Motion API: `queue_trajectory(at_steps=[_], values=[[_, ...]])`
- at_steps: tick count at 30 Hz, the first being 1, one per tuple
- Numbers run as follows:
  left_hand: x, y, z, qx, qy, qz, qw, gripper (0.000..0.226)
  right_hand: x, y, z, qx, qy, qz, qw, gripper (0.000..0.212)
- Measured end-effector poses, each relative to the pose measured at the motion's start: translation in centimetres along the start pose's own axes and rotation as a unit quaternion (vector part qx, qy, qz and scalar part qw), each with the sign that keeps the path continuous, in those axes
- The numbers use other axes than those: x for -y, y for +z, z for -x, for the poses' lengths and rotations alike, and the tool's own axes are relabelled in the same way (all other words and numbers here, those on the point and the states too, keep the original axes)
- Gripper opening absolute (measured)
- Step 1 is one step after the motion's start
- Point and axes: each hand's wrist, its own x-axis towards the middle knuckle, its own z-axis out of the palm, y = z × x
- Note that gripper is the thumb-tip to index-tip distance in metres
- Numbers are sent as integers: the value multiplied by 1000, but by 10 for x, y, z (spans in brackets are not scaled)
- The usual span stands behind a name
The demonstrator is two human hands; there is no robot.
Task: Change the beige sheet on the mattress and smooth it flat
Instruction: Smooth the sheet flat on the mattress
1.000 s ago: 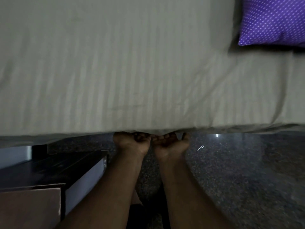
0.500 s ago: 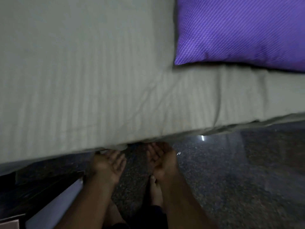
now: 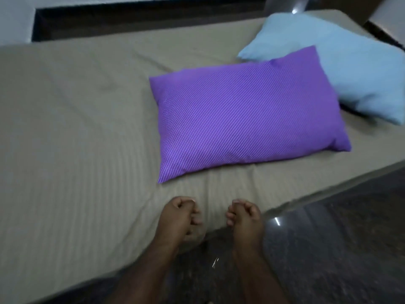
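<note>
The left hand (image 3: 178, 212) and the right hand (image 3: 244, 216) are positioned over the near edge of the mattress, a short gap apart. Fingers of both hands are curled inward; motion blur prevents confirming whether either hand pinches fabric or merely rests on it. The beige sheet (image 3: 76, 161) covers the mattress from the near edge to the far side. Faint woven stripes are visible, along with shallow creases near the centre and just beyond the hands. A purple pillow (image 3: 245, 115) lies flat on the sheet, just beyond the hands. A light blue pillow (image 3: 341, 62) lies behind it toward the far right corner, partly overlapped by the purple one. Dark speckled floor (image 3: 339, 249) borders the bed at lower right.
</note>
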Motion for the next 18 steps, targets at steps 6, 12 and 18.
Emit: queue_trajectory(at_steps=[6,12,18], values=[[-77,22,-63,-159,145,-102,971,43,107,-5,-56,46,68,-81,993,32],[-139,45,-132,-201,88,-88,972,120,158,13,-126,52,139,-167,975,61],[-190,91,-186,-160,27,134,978,107,196,46,-190,54,239,-202,948,37]])
